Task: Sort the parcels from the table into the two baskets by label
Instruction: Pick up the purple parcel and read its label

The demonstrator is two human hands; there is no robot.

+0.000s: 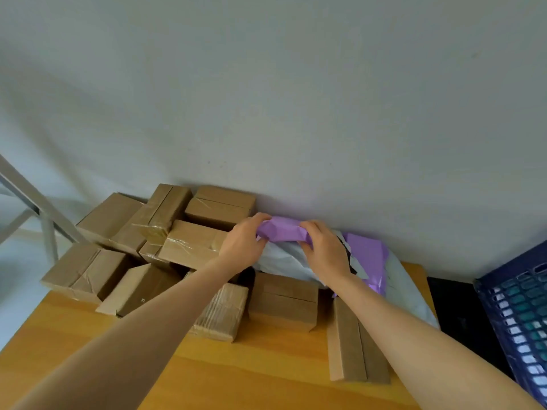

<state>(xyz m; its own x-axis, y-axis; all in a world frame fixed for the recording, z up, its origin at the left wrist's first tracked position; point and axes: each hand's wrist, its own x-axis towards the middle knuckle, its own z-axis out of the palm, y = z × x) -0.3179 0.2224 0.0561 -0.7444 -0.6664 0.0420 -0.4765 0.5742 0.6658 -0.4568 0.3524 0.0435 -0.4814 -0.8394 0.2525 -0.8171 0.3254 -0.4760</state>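
Wood-topped table, nearest us, carries the stock. One slim cardboard box stands on edge at near right. A dark blue slatted basket sits off the table's right side. Further on, we count a heap of taped cardboard boxes spreading left. Beyond them, our left hand and right hand both curl their fingers round a purple poly-mailer parcel. It sits on top of a grey mailer bag at the table's far edge, against the white wall.
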